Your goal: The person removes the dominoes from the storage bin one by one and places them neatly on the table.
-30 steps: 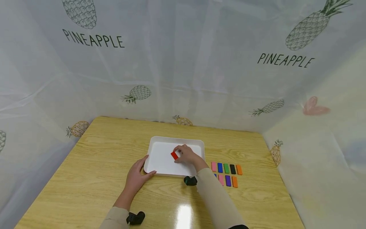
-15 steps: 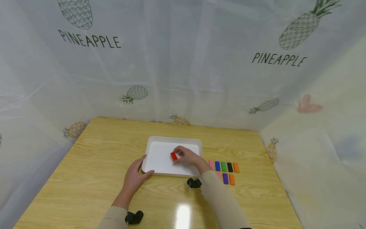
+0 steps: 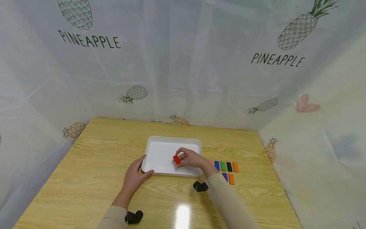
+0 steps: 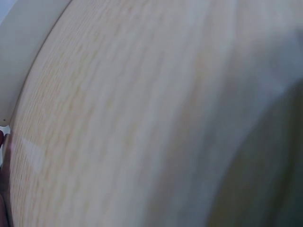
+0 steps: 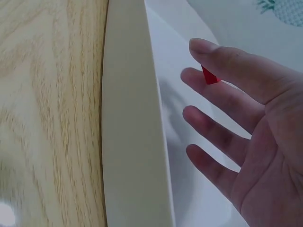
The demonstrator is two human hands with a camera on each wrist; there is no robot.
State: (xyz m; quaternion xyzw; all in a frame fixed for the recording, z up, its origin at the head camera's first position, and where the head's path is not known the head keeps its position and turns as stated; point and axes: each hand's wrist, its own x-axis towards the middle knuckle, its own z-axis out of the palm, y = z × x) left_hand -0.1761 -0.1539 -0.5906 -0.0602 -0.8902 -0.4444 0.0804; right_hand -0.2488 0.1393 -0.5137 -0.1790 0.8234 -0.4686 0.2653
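My right hand (image 3: 190,158) pinches a small flat red block (image 3: 177,159) between thumb and fingers, over the white tray (image 3: 158,152). The block is held tilted above the tray floor. In the right wrist view only a corner of the red block (image 5: 209,75) shows between thumb and index finger; the other fingers are spread apart. My left hand (image 3: 134,176) rests at the tray's near left corner, thumb along the front rim and fingers at the left side. The left wrist view holds mostly blurred table, with the tray's wall (image 4: 28,42) at its left.
Right of the tray lie two rows of flat coloured blocks, among them a green block (image 3: 223,166), a black block (image 3: 229,167) and an orange block (image 3: 231,179). My right forearm covers part of the rows. A pineapple-print curtain (image 3: 177,63) surrounds the wooden table (image 3: 114,136).
My right hand has shifted slightly right and toward me with the red block, its forearm covering more of the lower row. The left hand stays at the tray corner.
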